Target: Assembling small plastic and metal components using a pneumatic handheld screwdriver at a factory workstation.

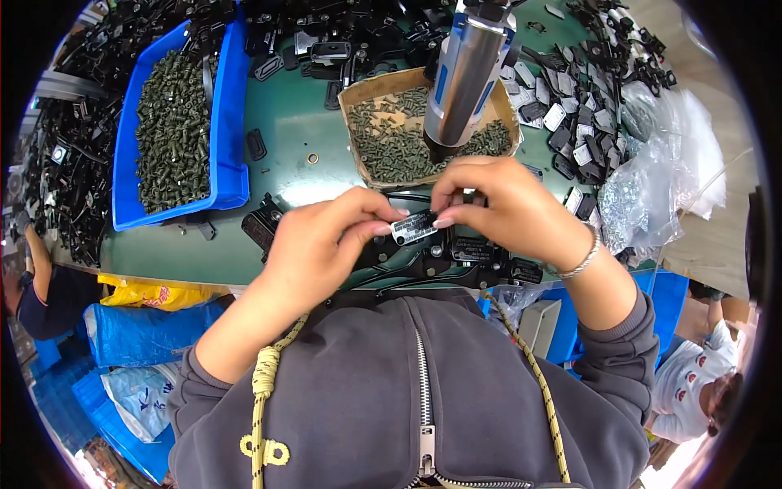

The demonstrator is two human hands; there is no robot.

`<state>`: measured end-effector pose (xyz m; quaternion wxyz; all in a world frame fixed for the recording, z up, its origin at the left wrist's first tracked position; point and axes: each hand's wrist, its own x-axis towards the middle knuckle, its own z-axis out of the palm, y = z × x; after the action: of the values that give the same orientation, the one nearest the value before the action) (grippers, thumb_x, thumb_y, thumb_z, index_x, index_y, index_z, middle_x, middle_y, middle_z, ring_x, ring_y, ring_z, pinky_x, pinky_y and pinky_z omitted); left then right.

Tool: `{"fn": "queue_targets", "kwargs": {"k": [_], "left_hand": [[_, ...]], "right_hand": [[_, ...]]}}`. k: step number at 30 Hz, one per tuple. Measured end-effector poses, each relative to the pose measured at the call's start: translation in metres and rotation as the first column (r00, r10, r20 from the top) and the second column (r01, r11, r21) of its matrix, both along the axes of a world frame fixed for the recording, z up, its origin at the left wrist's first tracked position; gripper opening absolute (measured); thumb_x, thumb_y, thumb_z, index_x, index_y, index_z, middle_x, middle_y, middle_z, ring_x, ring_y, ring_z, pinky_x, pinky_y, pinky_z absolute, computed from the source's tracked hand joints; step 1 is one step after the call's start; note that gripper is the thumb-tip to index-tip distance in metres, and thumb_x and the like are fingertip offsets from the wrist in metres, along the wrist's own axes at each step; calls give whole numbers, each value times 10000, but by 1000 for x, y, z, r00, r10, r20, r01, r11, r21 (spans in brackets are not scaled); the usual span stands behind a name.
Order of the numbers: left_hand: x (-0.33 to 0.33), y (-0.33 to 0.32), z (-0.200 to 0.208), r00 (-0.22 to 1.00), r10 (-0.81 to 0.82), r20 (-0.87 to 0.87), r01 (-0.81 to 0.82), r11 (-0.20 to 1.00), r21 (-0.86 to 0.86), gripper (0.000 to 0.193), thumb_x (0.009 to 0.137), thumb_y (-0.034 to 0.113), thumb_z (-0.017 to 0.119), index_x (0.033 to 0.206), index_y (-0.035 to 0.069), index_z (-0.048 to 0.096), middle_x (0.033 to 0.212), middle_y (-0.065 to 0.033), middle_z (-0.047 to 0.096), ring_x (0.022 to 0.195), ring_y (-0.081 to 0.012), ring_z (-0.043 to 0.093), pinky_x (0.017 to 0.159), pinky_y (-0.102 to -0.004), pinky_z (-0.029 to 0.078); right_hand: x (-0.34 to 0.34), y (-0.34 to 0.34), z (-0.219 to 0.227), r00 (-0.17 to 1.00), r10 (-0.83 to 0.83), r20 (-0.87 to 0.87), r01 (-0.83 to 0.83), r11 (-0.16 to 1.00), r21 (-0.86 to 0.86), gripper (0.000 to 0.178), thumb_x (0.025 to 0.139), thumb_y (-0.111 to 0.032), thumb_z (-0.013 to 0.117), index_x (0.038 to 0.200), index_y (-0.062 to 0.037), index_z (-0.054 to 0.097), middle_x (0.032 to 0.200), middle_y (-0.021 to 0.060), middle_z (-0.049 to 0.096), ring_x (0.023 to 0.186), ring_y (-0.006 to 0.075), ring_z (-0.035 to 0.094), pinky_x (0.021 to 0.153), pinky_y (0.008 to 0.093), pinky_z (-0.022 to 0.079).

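A small rectangular cover plate [414,229], pale with dark print, is held level between both hands. My left hand [324,236] pinches its left end between thumb and fingertips. At the opposite end, the thumb and fingers of my right hand [507,200] close on the plate's edge. Directly beneath lie black lever assemblies [407,270] along the near table edge, partly hidden by my hands. One of them carries a dark printed cover [471,248] below my right hand. Just beyond the hands hangs a silver and blue power screwdriver [466,77], its tip over a cardboard box [356,91] of small screws.
A blue bin [232,122] of dark threaded parts stands at left, beside heaped black parts [77,175]. Loose cover plates [570,114] and clear plastic bags [664,155] lie at right. A small ring [313,158] rests mid-table. Other people are at both sides.
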<state>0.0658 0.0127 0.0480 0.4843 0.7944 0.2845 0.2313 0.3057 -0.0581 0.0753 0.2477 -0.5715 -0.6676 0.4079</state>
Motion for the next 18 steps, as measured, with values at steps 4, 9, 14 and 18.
{"fn": "queue_targets", "kwargs": {"k": [4, 9, 14, 18], "left_hand": [[2, -8, -13, 998, -68, 5, 66, 979, 194, 129, 783, 23, 737, 892, 57, 679, 886, -59, 713, 804, -252, 701, 681, -335, 545], [3, -16, -26, 996, -52, 71, 26, 946, 324, 154, 722, 42, 770, 841, 84, 681, 860, -33, 663, 806, -235, 658, 668, -338, 529], [4, -19, -29, 996, -53, 76, 27, 949, 314, 138, 727, 64, 764, 825, 89, 670, 825, -28, 597, 766, -236, 613, 634, -352, 504], [4, -20, -28, 992, -110, 54, 75, 896, 438, 179, 706, 54, 807, 800, 59, 654, 808, -46, 608, 736, -229, 603, 620, -339, 487]], "right_hand": [[-7, 3, -14, 1000, 5, 3, -5, 1000, 9, 145, 781, -30, 769, 893, -7, 680, 844, 45, 658, 768, 152, 591, 709, 310, 490], [-3, 12, -18, 997, -34, -74, 15, 970, -245, 141, 766, -39, 786, 870, -19, 694, 848, 39, 655, 775, 148, 592, 706, 300, 482], [3, 14, -22, 993, -11, -117, -23, 959, -282, 127, 766, -40, 794, 844, -16, 697, 819, 23, 663, 761, 129, 597, 719, 283, 485], [5, 20, -16, 992, -20, -125, -31, 919, -392, 150, 778, -19, 786, 890, 3, 689, 804, 19, 678, 755, 101, 603, 725, 259, 490]]}}
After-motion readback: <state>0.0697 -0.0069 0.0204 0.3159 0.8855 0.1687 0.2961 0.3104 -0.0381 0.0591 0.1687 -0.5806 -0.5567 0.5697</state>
